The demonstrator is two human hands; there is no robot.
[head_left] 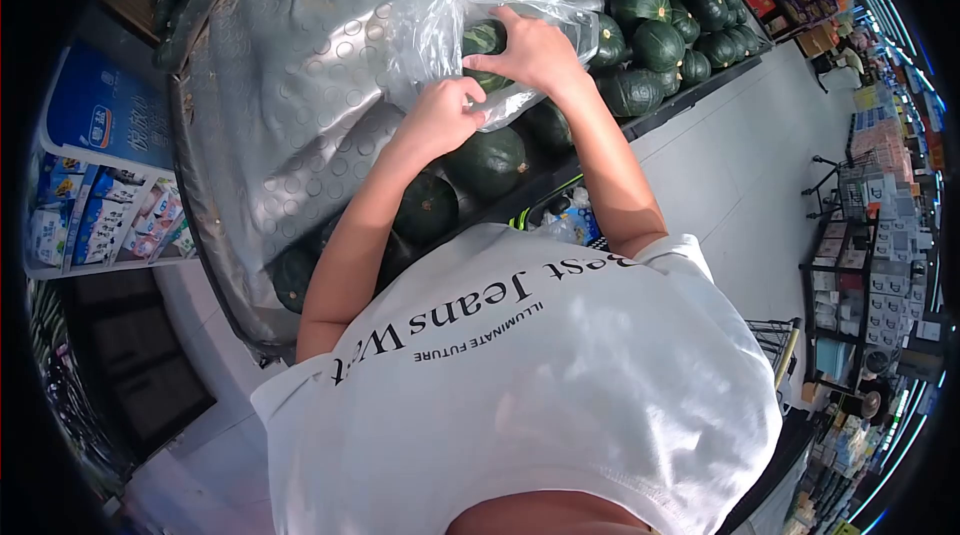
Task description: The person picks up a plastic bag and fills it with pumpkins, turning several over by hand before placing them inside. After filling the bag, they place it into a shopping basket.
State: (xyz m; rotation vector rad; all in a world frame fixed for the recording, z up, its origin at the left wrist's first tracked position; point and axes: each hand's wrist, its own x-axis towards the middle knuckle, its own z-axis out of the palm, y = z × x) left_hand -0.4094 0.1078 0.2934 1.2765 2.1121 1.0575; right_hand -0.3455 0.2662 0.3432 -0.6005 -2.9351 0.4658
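Observation:
A dark green squash (484, 38) with paler streaks sits inside a clear plastic bag (425, 35), on the silver mat of the display. My right hand (535, 53) reaches over the bag's mouth, thumb and fingers curved round the squash's right side. Close by on the left, my left hand (440, 117) has its fingers curled at the near edge of the bag, pinching the film. Part of the squash is covered by my hands and the bag's folds. Just below my wrists, a larger green squash (487, 161) lies along the display's front edge.
Many green squashes (640, 3) are heaped at the right end of the silver-matted display (290, 65). A blue promotional stand (105, 115) adjoins the left side. Beyond the grey floor (710, 150) on the right are a shopping cart (775, 345) and stocked shelves (885, 265).

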